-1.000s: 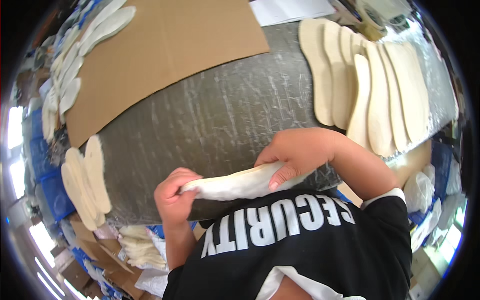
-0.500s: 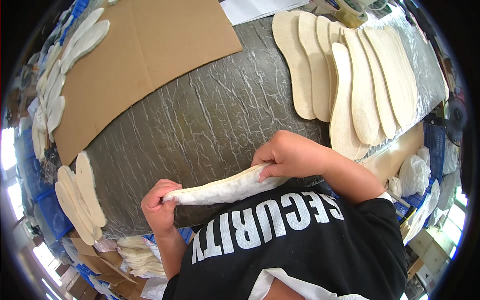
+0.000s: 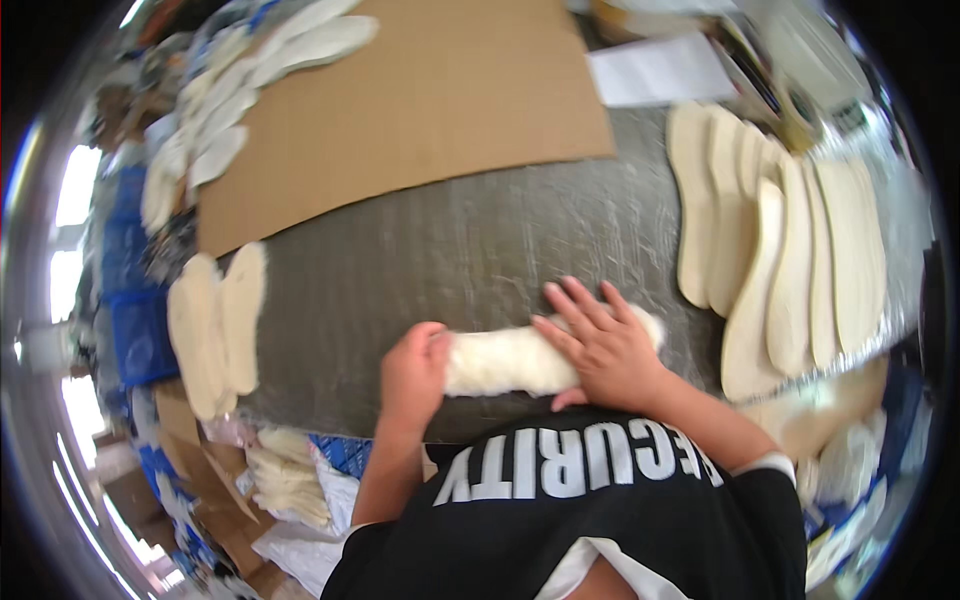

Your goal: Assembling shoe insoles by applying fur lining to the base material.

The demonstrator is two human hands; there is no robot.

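A fleecy cream insole (image 3: 508, 362) lies crosswise on the dark, creased tabletop (image 3: 400, 270), fluffy face up, close to my black shirt. My left hand (image 3: 413, 372) is closed round its left end, fingers bent over the edge. Flat across its right part rests my right hand (image 3: 608, 348), fingers spread and pointing away from me. The insole's rounded right tip shows just past that hand. The underside cannot be seen.
Overlapping insoles (image 3: 845, 260) lie to the right, with a smaller group (image 3: 205, 340) at the left edge. A cardboard sheet (image 3: 430, 110) covers the far left, white fleecy insoles (image 3: 315, 45) along its edge. White paper (image 3: 662, 72) lies at the back.
The insole has gone from being held edge-on between both hands to lying fluffy side up on the table. My right hand has released its pinch and flattened over it. The view has shifted.
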